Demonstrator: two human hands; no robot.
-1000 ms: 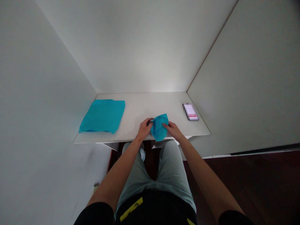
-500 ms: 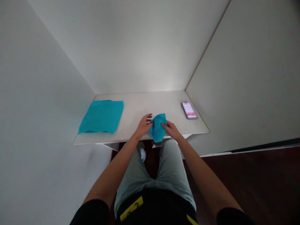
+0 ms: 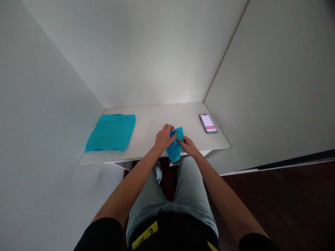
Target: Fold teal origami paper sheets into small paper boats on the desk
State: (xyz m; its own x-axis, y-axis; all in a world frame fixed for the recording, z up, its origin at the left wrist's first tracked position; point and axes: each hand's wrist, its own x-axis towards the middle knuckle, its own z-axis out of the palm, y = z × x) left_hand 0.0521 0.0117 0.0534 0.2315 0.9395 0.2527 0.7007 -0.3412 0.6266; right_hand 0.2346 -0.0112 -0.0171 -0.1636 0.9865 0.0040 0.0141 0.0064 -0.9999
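Note:
A small bright blue folded sheet (image 3: pixel 173 150), paper or thin cloth, is held between my two hands over the front edge of the white shelf. My left hand (image 3: pixel 164 137) is closed on its upper left side, with the thumb lying across the front and the fingers partly behind it. On the right side, my right hand (image 3: pixel 188 144) pinches the same piece, thumb in front and fingers mostly hidden. Creases show on its face, and its lower end hangs past the shelf edge.
A larger blue sheet (image 3: pixel 111 133) lies flat at the shelf's left end. Toward the right end of the white shelf (image 3: pixel 150 120) rests a phone (image 3: pixel 208 123), its screen blurred out. Walls close in the shelf at the back, left and right. My legs are below it.
My left hand has shifted right and further over the folded sheet, covering more of its upper left. The piece looks narrower. The whole view has shifted slightly.

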